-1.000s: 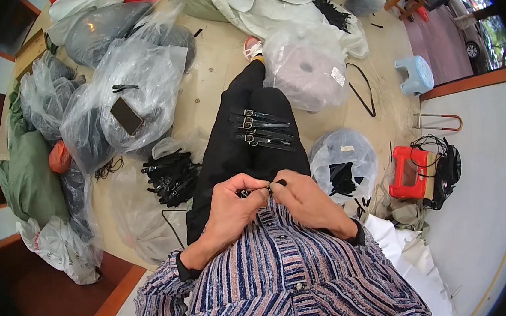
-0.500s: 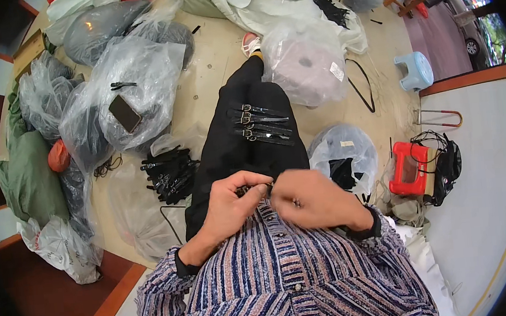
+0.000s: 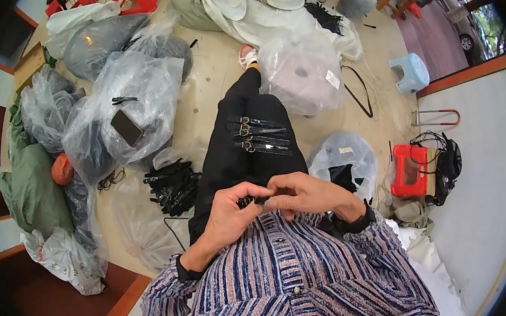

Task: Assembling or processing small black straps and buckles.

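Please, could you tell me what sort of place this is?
Probably a small workshop: buckled black straps lie across the person's lap, more black strips are heaped to the left, and filled plastic bags lie about.

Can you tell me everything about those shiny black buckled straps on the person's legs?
The thin, shiny black straps have silvery metal buckles and look like leather or plastic. Several lie flat, side by side, across the black cloth trousers, buckles toward the left and longer ends pointing right. Neither the bare left hand nor the bare right hand touches them.
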Available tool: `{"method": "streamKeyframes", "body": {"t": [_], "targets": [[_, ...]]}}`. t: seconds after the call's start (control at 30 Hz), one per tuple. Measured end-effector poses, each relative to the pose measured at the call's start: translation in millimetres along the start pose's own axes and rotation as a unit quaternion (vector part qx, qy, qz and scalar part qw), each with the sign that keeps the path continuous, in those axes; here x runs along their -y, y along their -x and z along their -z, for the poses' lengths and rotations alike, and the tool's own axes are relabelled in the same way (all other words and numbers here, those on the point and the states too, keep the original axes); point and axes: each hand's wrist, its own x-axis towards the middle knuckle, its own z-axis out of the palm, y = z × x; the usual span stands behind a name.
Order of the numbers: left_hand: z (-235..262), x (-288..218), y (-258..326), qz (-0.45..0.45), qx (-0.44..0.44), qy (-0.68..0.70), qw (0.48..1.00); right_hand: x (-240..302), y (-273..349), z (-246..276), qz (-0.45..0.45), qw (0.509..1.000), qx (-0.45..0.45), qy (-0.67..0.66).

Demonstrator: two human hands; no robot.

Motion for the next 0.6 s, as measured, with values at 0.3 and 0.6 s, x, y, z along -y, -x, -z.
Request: {"method": "streamKeyframes", "body": {"t": [0.3,0.6], "targets": [[-6.1,-4.4,8.7,-0.012,-0.003,-0.070,0.997,-15.4,1.6,-13.3,-0.062,0.972,0.041,-0.225],[-7.4,-4.2,4.6,0.048,-0.029,0.040,0.998,-17.0,1.8,-14.1,-0.044,0.965,-0.006,-0.257]]}}
